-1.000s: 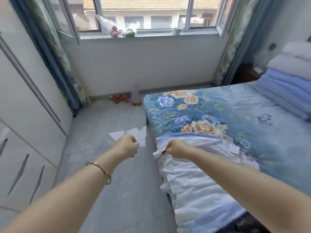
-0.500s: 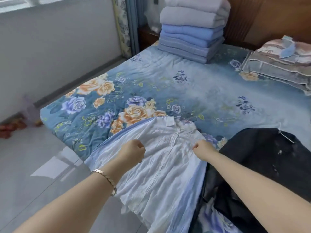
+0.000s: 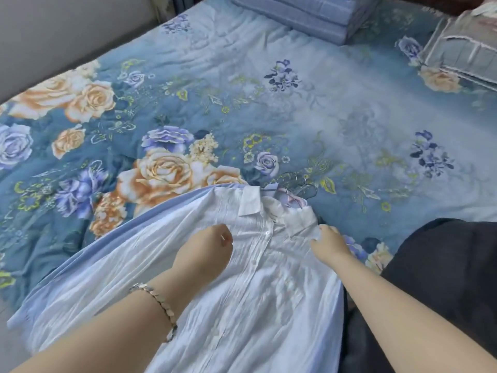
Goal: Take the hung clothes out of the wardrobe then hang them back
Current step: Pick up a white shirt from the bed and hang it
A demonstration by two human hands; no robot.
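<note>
A white crinkled button shirt (image 3: 258,297) lies face up on the floral bed cover (image 3: 242,103), collar pointing away from me. Under it lies a light blue garment (image 3: 113,235), showing along the shirt's left side. Thin wire hanger hooks (image 3: 298,184) stick out past the collar. My left hand (image 3: 204,251) is curled into a fist over the shirt's left chest; I cannot tell whether it holds fabric. My right hand (image 3: 329,244) pinches the shirt at its right collar and shoulder. A black garment (image 3: 443,270) lies to the right of the shirt.
Folded blue blankets (image 3: 309,14) are stacked at the far side of the bed. A grey pillow (image 3: 462,49) sits at the far right. A pale wall (image 3: 53,30) runs along the bed's far left edge.
My view has swung from the window and floor to the bed and moved closer. Both hands have moved up the white shirt toward its collar, and the right hand now pinches it there.
</note>
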